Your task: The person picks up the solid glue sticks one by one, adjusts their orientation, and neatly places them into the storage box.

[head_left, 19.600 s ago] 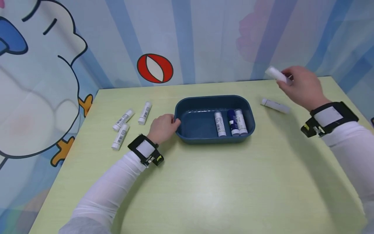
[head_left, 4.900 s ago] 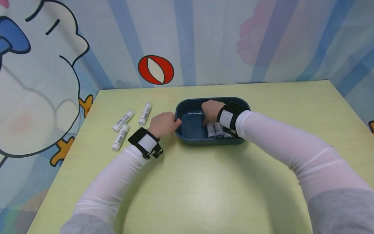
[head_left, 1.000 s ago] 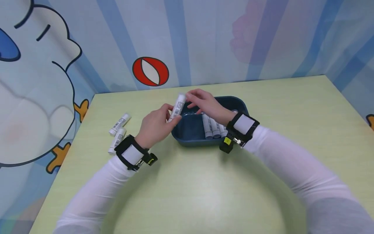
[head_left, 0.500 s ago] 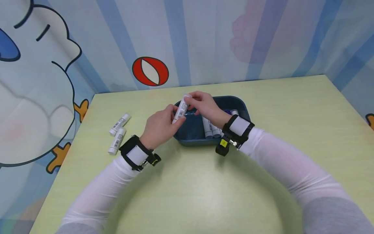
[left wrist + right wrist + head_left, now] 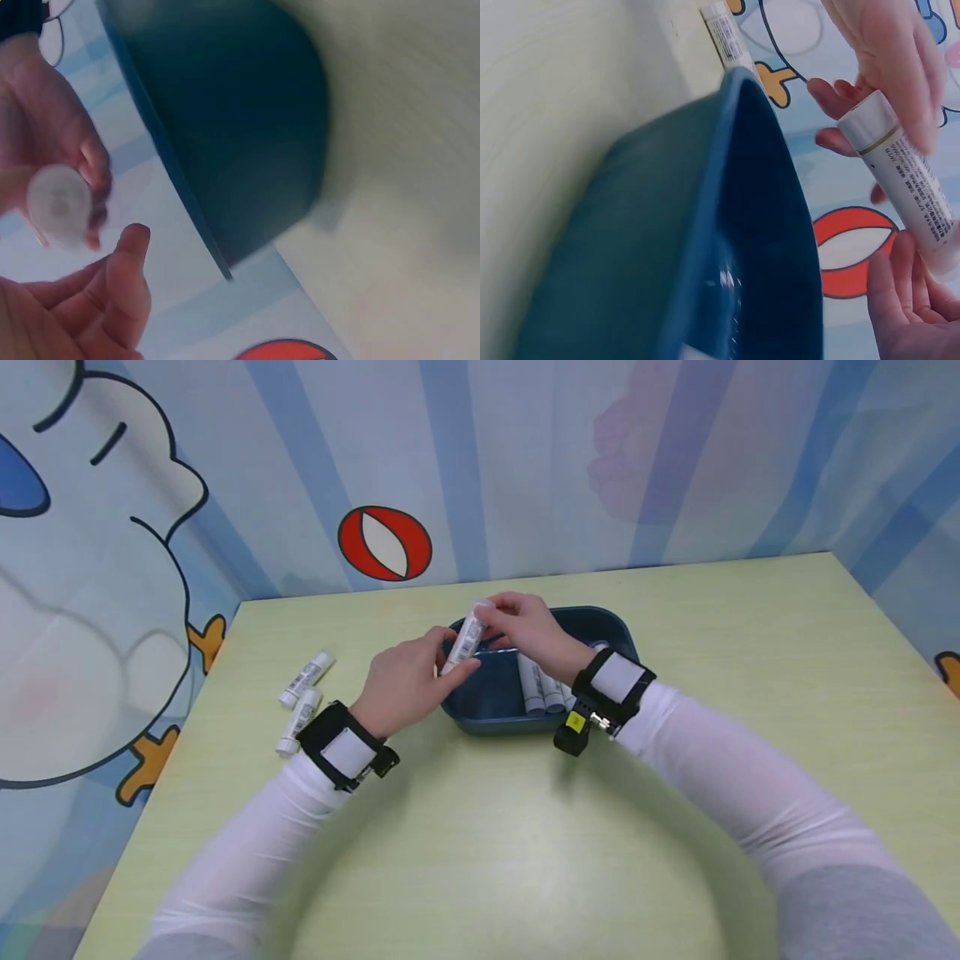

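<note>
A white glue stick [image 5: 465, 639] with printed text hangs tilted over the left end of the dark blue box [image 5: 491, 725]. My left hand [image 5: 401, 685] holds its lower part between thumb and fingers. My right hand [image 5: 536, 635] pinches its upper end. In the left wrist view the round end of the glue stick [image 5: 58, 202] faces the camera. The right wrist view shows its label, with a thin gold band near one end. Several sticks lie side by side in the box, including a white stick [image 5: 531, 685]; my right wrist partly hides them.
Two more white sticks lie touching on the table's left side, an upper one [image 5: 307, 678] and a lower one [image 5: 298, 721]. Behind the pale table [image 5: 465, 843] hangs a printed curtain [image 5: 517, 468]. The box walls stand just below my hands.
Earlier my left hand gripped the box rim; it has since lifted a stick from the table. Over the last second my right fingers close on its upper end. The right-side sticks are gone from the table.
</note>
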{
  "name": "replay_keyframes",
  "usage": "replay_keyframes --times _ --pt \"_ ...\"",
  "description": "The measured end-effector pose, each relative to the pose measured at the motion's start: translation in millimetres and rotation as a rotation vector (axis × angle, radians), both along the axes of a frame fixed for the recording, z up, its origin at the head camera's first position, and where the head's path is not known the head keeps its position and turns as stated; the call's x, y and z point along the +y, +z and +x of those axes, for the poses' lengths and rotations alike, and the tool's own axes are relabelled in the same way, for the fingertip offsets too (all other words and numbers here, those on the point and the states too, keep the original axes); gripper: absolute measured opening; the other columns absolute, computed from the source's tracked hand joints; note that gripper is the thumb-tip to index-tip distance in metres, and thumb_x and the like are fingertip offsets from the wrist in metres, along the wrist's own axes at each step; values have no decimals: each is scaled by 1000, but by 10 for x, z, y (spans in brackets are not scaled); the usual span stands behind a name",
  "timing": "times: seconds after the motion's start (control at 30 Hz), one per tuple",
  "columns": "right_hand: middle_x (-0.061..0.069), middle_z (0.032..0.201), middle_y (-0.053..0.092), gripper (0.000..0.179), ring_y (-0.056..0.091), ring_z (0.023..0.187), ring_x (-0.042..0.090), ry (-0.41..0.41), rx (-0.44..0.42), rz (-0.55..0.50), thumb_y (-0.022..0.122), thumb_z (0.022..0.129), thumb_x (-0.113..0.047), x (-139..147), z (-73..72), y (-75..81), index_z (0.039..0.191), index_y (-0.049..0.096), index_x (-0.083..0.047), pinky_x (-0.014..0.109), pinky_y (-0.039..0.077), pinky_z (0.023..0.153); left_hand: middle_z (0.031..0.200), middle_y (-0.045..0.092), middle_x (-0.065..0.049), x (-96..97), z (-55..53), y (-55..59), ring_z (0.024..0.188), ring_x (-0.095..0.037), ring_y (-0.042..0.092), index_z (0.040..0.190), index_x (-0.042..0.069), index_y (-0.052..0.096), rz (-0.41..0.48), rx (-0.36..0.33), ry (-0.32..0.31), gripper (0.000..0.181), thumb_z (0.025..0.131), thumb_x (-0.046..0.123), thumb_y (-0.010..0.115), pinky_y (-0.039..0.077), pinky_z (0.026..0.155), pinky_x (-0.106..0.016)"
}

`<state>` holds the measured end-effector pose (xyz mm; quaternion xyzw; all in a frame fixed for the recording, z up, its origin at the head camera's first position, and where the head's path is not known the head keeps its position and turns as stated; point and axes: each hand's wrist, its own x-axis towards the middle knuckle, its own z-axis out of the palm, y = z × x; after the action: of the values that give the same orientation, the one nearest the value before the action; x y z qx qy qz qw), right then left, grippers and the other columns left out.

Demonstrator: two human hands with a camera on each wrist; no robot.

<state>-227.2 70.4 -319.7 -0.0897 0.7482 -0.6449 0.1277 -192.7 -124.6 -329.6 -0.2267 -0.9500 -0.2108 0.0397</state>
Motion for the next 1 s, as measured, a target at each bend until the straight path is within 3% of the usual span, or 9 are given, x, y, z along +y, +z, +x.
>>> replay_keyframes --times 0.17,0.33,0.57,0.73,1.0 --pt "18 113 60 35 61 97 30 12 -7 57 52 101 -21 77 -87 95 125 54 4 34 50 87 75 59 -3 -164 -110 -11 52 -19 48 125 7 54 -12 22 41 51 96 49 55 37 48 -33" --pt "18 113 60 36 63 97 30 66 35 234 52 101 -23 135 -157 203 125 53 3 37 50 86 77 61 -7 -264 -152 -58 57 -22 51 113 7 55 25 -16 120 39 97 42 55 40 51 -34" --pt "16 103 62 33 62 93 34 188 128 522 53 100 -22 115 -212 203 121 57 3 35 49 77 74 58 -8 -230 -173 -208 63 -24 52 97 8 58 30 -190 218 38 96 46 55 40 55 -33" --pt "12 92 63 27 64 88 32 245 126 691 56 99 -22 60 -212 116 110 62 2 29 45 67 72 59 -6 -173 -190 -322 62 -22 52 89 8 63 44 -260 210 40 96 47 54 38 54 -31" --pt "10 74 64 24 55 61 16 315 160 875 55 99 -20 -1 -235 21 89 67 -1 27 42 59 62 55 -2 -113 -197 -365 55 -19 49 73 9 61 60 -240 151 36 98 35 55 33 48 -30"
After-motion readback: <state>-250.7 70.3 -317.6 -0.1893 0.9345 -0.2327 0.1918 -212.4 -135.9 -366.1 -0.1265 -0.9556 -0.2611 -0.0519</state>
